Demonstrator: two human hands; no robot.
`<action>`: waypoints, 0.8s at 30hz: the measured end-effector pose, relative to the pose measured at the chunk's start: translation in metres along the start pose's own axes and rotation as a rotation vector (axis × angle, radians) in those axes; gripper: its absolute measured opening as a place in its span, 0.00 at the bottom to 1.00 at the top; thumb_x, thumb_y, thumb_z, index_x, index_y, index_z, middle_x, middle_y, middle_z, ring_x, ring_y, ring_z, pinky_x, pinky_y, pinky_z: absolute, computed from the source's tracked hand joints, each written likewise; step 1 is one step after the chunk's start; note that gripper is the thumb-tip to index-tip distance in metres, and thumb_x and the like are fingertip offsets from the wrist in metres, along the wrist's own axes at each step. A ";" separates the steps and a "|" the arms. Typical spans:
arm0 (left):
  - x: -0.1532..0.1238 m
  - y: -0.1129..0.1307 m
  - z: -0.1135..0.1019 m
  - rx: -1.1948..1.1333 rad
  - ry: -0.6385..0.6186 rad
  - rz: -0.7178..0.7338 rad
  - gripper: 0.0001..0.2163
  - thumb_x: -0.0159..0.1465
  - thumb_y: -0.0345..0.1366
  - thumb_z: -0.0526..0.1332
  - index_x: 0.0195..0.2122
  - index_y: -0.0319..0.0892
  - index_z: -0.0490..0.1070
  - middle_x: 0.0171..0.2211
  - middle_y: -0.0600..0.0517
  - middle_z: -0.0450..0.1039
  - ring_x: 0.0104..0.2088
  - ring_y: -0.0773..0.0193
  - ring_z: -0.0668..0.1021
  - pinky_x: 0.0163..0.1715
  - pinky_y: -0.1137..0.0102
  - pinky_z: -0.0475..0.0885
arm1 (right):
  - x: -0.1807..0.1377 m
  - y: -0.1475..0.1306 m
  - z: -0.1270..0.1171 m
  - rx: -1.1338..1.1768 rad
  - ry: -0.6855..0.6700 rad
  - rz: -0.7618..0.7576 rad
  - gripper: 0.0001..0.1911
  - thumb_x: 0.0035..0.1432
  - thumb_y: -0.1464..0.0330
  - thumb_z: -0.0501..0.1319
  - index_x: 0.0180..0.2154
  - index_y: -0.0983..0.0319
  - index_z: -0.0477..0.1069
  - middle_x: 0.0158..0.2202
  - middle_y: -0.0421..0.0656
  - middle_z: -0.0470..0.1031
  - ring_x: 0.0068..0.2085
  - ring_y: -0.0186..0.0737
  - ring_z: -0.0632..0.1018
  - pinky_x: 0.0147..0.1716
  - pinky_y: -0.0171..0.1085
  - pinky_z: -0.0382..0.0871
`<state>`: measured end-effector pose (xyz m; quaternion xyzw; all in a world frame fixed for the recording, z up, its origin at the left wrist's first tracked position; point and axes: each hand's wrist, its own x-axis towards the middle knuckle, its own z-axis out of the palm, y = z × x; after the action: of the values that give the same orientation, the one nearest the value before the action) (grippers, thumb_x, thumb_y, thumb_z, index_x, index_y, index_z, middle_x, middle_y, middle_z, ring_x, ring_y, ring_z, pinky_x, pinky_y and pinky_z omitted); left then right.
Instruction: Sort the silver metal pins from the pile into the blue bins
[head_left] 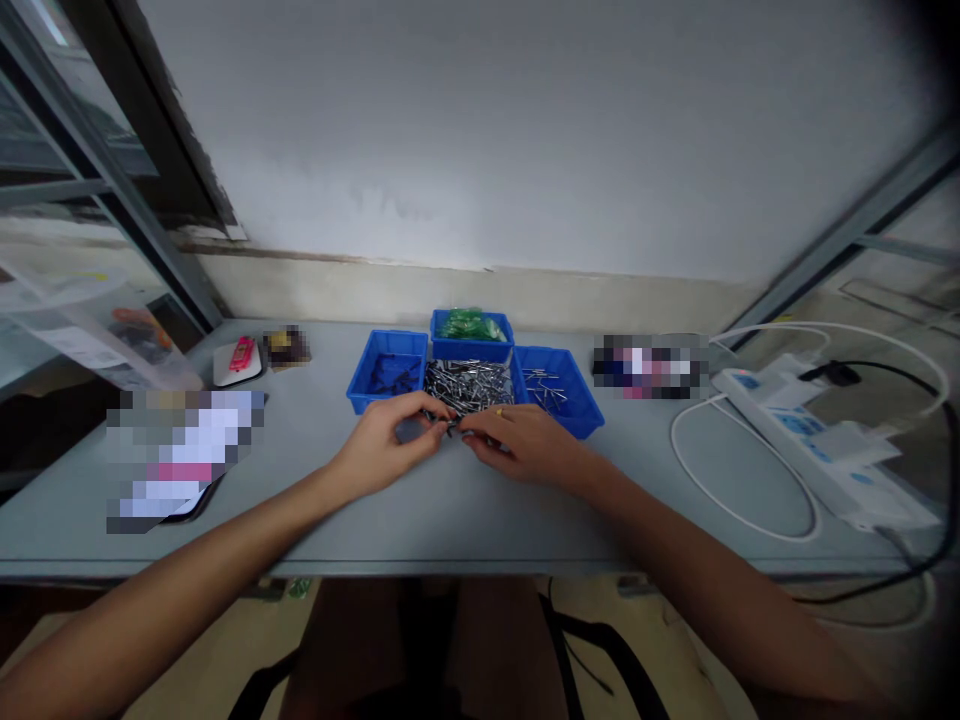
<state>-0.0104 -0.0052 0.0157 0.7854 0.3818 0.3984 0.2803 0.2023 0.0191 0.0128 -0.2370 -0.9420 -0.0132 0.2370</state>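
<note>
My left hand [390,440] and my right hand [517,440] meet fingertip to fingertip on the grey table [450,510], at the near edge of a pile of small metal pins [469,385]. Both hands are pinched shut on a small dark piece between them that I cannot make out. A ring shows on my right hand. Behind the pile stand three blue bins: the left bin [386,370] holds dark blue bits, the back bin [471,335] holds green parts, the right bin [559,385] holds a few metal pins.
A white power strip [795,425] with white and black cables lies at the right. A white dish with a pink object [238,358] sits at the back left. Blurred items lie at the left and at the back right. A wall rises behind the table.
</note>
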 end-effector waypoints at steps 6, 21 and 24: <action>0.000 0.000 0.001 0.020 -0.061 -0.037 0.04 0.59 0.31 0.56 0.34 0.39 0.67 0.29 0.54 0.71 0.31 0.68 0.73 0.35 0.71 0.69 | 0.000 -0.003 -0.001 0.020 0.038 -0.003 0.12 0.60 0.70 0.51 0.45 0.61 0.66 0.32 0.41 0.76 0.30 0.32 0.74 0.30 0.32 0.63; 0.000 -0.002 0.003 0.093 -0.147 -0.005 0.04 0.58 0.33 0.58 0.34 0.40 0.70 0.30 0.54 0.71 0.31 0.68 0.72 0.33 0.71 0.68 | -0.002 -0.005 -0.004 0.081 -0.044 -0.063 0.12 0.61 0.69 0.50 0.46 0.61 0.65 0.38 0.43 0.76 0.35 0.34 0.75 0.32 0.34 0.65; -0.001 -0.002 0.004 0.054 -0.139 -0.021 0.05 0.59 0.33 0.58 0.35 0.40 0.70 0.31 0.53 0.72 0.32 0.67 0.73 0.34 0.71 0.69 | -0.002 -0.005 -0.004 0.070 -0.035 -0.046 0.11 0.61 0.69 0.50 0.45 0.61 0.65 0.36 0.42 0.76 0.33 0.33 0.75 0.31 0.33 0.63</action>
<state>-0.0081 -0.0053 0.0123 0.8146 0.3801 0.3293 0.2890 0.2033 0.0128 0.0162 -0.2071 -0.9511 0.0184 0.2283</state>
